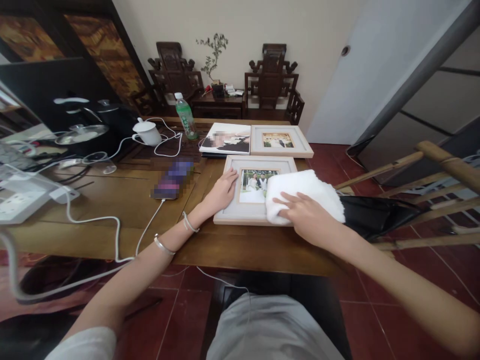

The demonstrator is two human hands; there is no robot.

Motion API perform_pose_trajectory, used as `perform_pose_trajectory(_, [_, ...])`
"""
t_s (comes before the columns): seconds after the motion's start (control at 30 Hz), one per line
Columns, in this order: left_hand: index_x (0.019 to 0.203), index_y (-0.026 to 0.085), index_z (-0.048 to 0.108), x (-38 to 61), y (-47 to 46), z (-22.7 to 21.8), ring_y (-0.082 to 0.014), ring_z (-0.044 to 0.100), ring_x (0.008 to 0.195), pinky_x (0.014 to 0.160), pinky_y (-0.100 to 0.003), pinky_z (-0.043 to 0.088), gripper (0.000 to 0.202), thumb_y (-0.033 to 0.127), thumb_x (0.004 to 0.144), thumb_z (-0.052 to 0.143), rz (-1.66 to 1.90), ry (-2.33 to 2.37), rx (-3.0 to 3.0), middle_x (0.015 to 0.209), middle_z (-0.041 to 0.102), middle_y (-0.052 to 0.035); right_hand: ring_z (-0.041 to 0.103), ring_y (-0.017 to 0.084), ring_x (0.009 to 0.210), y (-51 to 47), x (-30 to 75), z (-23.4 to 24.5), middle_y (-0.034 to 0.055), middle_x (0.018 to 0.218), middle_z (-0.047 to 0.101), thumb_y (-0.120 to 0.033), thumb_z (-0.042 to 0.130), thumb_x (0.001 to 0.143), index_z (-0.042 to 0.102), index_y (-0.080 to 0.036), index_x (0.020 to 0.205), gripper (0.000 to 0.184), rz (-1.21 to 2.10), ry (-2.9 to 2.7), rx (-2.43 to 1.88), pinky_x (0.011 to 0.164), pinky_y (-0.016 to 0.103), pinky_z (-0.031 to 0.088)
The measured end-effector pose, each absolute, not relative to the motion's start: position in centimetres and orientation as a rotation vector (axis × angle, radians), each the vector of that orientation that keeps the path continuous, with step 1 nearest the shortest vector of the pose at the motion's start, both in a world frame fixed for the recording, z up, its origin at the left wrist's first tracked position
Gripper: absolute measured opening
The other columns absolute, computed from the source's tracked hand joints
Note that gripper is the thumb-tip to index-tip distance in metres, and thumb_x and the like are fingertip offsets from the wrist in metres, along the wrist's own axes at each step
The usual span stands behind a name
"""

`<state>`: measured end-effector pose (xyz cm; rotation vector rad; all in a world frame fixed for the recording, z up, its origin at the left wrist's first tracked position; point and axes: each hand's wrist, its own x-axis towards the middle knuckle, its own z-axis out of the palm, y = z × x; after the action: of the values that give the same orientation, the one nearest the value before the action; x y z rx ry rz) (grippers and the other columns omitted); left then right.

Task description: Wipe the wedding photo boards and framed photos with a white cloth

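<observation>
A picture frame (221,216) with a pale wooden border and a photo of two people lies face up on the table. My left hand (223,190) grips its left edge, with the fingers on the border and the thumb side partly hidden. Over the frame's right part, my right hand (305,212) holds a folded white towel (318,190) pressed down on the surface. The towel covers the right side of the photo and hangs past the frame's right edge.
Behind lie a second frame (307,149) and a white photo panel (228,129). Leftward are a phone (170,181) on a cable, a green-labelled bottle (185,117), a lidded white cup (147,133) and a power strip (22,200). A wooden rack (450,167) stands right.
</observation>
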<state>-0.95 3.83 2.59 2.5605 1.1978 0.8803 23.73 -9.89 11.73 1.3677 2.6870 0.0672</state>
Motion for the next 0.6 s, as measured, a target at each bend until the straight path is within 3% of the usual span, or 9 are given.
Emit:
perform_pose_trajectory(0.3, [0.125,0.01,0.058,-0.9,3.5,2.6,-0.0282,0.039,0.137,0.114,-0.051,0.033,0.041,0.021,0.092,0.035,0.884,1.216,2.526,0.137,0.055,-0.0157,0.051,0.033,0.123,-9.8,20.2,11.4,0.0172,0.13,0.06,-0.003,0.048,0.085,0.072,-0.015,0.099,0.03,0.3,2.684,1.34,0.102,0.054,0.036])
perform_pose_trajectory(0.6, [0.122,0.008,0.06,-1.3,3.6,3.0,-0.0277,0.041,0.136,0.113,-0.048,0.036,0.041,0.018,0.091,0.033,0.868,1.191,2.524,0.136,0.056,-0.016,0.046,0.031,0.13,-7.7,15.6,9.5,0.0189,0.136,0.054,-0.006,0.042,0.089,0.069,-0.011,0.106,0.032,0.274,2.928,1.145,0.104,0.047,0.038])
